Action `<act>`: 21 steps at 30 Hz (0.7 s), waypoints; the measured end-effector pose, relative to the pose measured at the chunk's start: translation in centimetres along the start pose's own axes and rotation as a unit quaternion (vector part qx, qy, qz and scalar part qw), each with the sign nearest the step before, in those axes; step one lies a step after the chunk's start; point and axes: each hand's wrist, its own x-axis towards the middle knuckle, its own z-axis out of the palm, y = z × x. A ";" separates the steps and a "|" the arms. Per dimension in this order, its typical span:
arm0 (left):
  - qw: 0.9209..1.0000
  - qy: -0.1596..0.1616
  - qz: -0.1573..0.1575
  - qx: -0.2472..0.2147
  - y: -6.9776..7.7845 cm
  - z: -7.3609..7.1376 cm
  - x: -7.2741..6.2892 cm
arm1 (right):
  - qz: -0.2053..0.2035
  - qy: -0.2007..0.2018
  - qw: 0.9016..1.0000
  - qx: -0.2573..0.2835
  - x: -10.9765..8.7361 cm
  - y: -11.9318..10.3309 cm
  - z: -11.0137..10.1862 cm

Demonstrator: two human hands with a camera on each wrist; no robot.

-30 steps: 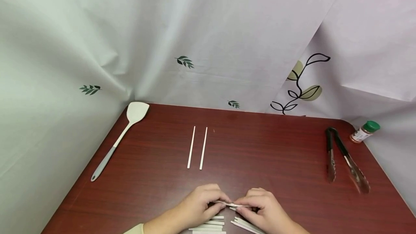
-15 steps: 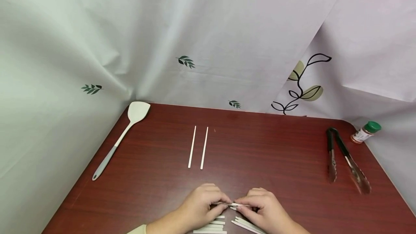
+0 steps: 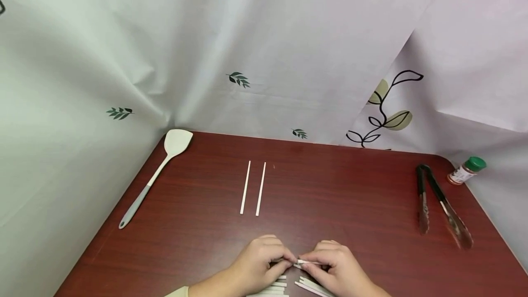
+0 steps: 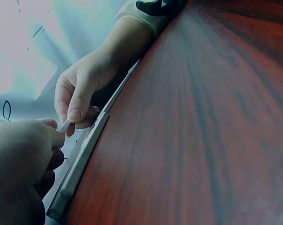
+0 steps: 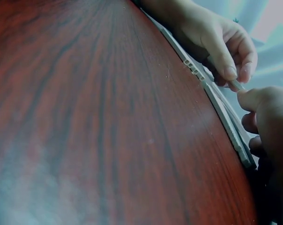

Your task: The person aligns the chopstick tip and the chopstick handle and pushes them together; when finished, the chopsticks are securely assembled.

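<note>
Left grip (image 3: 262,262) and right grip (image 3: 337,265) pinch a white stick (image 3: 301,261); the jar (image 3: 467,171) bears a label (image 3: 460,175) (illegible).

A thin, pale, straight stick (image 3: 308,262) is pinched between the fingertips of the left hand (image 3: 260,262) and the right hand (image 3: 339,265), lying roughly crosswise, much of its length hidden by the fingers. More pale sticks (image 3: 273,289) lie crosswise, side by side on the table, partly covered by the left hand. A close bundle of similar sticks (image 3: 313,287) slants down beneath the right hand, its visible ends uneven
</note>
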 end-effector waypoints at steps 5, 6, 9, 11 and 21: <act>1.000 0.003 -0.003 -0.008 0.1 0.1 0.0 | 0.009 0.005 1.000 0.022 -0.2 -0.3 0.3; 1.000 0.005 -0.004 -0.009 0.1 0.1 -0.1 | 0.012 0.006 1.000 0.024 -0.2 -0.4 0.3; 1.000 0.008 -0.006 -0.014 0.2 0.1 0.0 | 0.018 0.011 0.999 0.025 -0.2 -0.6 0.5; 1.000 0.009 -0.008 -0.018 0.2 0.2 0.0 | 0.018 0.014 0.999 0.024 -0.2 -0.7 0.6; 0.999 0.025 -0.045 -0.019 0.0 0.3 -0.1 | 0.066 0.015 0.997 0.021 0.0 -0.8 0.4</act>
